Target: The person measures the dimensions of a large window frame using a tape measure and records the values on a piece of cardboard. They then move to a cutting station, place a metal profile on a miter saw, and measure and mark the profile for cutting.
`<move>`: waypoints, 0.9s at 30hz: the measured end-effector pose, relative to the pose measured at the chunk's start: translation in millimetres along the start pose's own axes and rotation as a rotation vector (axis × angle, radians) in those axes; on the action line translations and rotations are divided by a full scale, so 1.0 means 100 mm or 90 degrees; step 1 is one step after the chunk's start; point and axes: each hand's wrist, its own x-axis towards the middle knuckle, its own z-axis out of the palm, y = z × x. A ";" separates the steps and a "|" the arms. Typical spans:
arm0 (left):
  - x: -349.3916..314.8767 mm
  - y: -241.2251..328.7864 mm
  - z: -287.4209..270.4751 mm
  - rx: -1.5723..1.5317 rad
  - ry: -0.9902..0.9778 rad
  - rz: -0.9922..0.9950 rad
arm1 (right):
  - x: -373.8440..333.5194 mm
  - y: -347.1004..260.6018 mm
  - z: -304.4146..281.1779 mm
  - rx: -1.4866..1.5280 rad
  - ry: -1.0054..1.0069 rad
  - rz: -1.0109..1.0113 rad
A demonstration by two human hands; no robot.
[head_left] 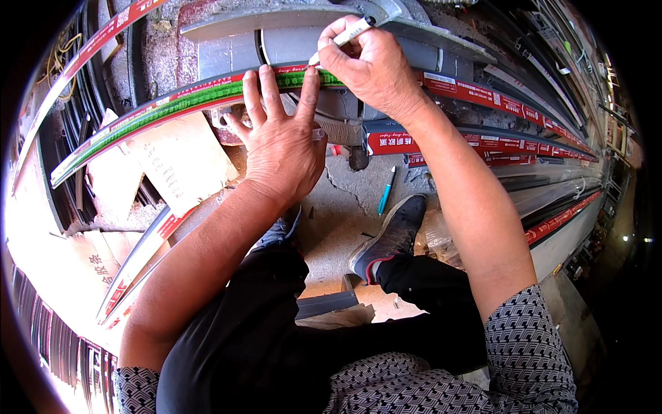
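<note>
Across the top left runs a long metal profile (141, 112) covered with red printed film. A green measuring tape (189, 101) lies stretched along it. My left hand (284, 148) is spread open, palm down, its fingertips pressing on the tape and profile. My right hand (378, 74) is closed round a white marker pen (346, 39) with a dark end. The pen slants, its tip down at the profile's upper edge beside my left index finger. Beneath the profile sits a grey metal machine bed (296, 47) with a curved, scale-marked base (338, 130).
More red-filmed profiles (476, 93) are stacked to the right. A teal pen (387, 190) lies on the concrete floor by my shoe (390, 234). Cardboard sheets (181, 159) and dark strips (83, 138) lie at left; a grey offcut (327, 304) is near my legs.
</note>
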 end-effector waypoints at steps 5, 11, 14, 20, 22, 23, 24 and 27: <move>0.00 0.00 0.01 0.001 0.002 -0.001 | 0.00 -0.01 0.00 0.001 0.004 0.002; 0.01 0.01 0.00 0.001 -0.005 -0.008 | 0.01 0.00 0.00 -0.008 0.010 0.001; 0.01 0.01 0.00 -0.001 -0.006 -0.007 | 0.01 0.00 0.01 -0.003 0.014 0.010; 0.00 0.01 0.00 0.000 -0.008 -0.006 | 0.00 0.00 0.01 0.015 0.010 0.011; 0.00 0.01 0.00 0.000 -0.007 -0.006 | 0.00 0.02 0.02 0.017 0.017 0.001; 0.00 0.01 0.00 0.000 -0.007 -0.007 | 0.01 0.02 0.02 0.010 0.020 -0.003; 0.00 0.01 0.00 0.000 -0.006 -0.008 | 0.01 0.02 0.02 0.003 0.023 -0.008; 0.00 0.01 0.00 -0.001 -0.008 -0.009 | 0.00 0.02 0.04 0.034 0.034 0.005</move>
